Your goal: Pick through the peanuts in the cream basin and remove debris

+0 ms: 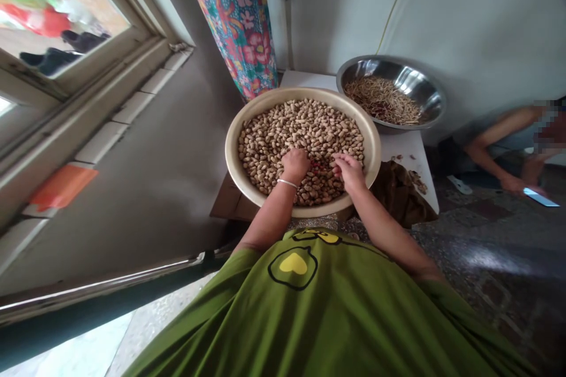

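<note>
— Grey walls, low white table. The fingers?
— Curled together on both hands, down among peanuts; whether anything is pinched, I cannot tell. Left hand and right hand sit near-side in the cream basin; steel bowl far right.

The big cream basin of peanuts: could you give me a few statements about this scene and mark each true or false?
1. Both hands, the left hand and the right hand, rest on the peanuts in the cream basin. True.
2. The left wrist is bare. False: it wears a thin bracelet.
3. The steel bowl behind the basin is full of peanuts too. False: it holds thin, pale, stick-like pieces.
4. Another person sits at the right, a hand near a phone on the floor. True.
5. The basin sits on the floor. False: it rests on a small white table.
</note>
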The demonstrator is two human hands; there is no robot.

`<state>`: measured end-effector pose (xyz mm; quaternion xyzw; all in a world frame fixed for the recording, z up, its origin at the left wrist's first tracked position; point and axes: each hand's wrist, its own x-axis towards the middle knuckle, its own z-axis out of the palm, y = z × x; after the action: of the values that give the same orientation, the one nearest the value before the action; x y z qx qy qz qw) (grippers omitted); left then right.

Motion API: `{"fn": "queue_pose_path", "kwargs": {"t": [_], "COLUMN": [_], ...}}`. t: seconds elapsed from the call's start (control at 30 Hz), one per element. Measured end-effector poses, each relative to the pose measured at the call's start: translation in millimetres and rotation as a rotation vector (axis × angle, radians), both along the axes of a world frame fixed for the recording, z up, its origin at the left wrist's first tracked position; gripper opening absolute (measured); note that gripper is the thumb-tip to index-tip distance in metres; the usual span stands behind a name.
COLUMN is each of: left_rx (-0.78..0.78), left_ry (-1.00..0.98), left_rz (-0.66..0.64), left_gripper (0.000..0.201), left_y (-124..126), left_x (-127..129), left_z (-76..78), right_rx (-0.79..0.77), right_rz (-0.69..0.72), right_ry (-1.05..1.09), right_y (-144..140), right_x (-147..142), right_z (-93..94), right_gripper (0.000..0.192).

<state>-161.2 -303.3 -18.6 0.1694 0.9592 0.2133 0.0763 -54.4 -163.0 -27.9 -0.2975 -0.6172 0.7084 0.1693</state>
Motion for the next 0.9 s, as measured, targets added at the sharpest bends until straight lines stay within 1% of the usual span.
{"fn": "queue_pose_path", "kwargs": {"t": [0.07,0.13,0.17,0.2,0.23,0.3,0.33,0.4,0.53,0.67,0.73,0.83,0.9], "left_rx": [0.036,0.134,0.227,0.352,0.505,0.810,0.928,1.071,1.180,1.221,1.220,1.181,1.152], "left_ry": [0.007,0.024,0.009,-0.041,-0.127,-0.366,-0.476,-0.612,-0.708,-0.804,-0.866,-0.910,-0.859], "left_rz": [0.016,0.029,0.023,0.004,-0.027,-0.115,-0.150,-0.188,-0.195,-0.155,-0.121,-0.078,-0.052], "left_gripper": [0.022,0.019,0.016,0.014,0.013,0.019,0.023,0.029,0.033,0.032,0.031,0.028,0.026], "left_y": [1.1,2.7,4.0,5.7,7.9,13.4,16.2,20.8,23.4,21.7,21.1,20.8,21.5], "left_x": [0.6,2.0,3.2,4.8,6.8,12.0,14.8,19.9,25.0,26.2,26.9,28.7,30.2], "left_z": [-3.2,-3.1,-2.4,-1.6,-1.0,-1.4,-2.5,-5.5,-10.0,-9.2,-7.3,-3.9,-2.1], "right_rx": [0.000,0.008,-0.001,-0.021,-0.048,-0.099,-0.107,-0.078,0.057,0.248,0.314,0.340,0.315], "right_rz": [0.049,0.077,0.090,0.105,0.126,0.186,0.208,0.220,0.183,0.160,0.141,0.132,0.137], "right_ry": [-0.044,-0.052,-0.039,-0.017,0.012,0.078,0.110,0.159,0.173,0.157,0.153,0.153,0.151], "right_y": [-4.5,-4.3,-3.6,-2.7,-1.9,0.1,1.4,4.2,8.0,6.7,5.3,4.2,4.7], "right_x": [0.5,1.2,1.4,1.6,1.7,1.9,2.1,3.0,6.6,9.5,10.0,9.7,8.4], "right_z": [-4.6,-7.9,-9.1,-10.2,-11.3,-14.0,-15.7,-18.9,-21.8,-20.1,-19.8,-22.3,-25.5], "right_gripper": [0.022,0.019,0.020,0.021,0.024,0.033,0.037,0.044,0.049,0.044,0.040,0.038,0.039]}}
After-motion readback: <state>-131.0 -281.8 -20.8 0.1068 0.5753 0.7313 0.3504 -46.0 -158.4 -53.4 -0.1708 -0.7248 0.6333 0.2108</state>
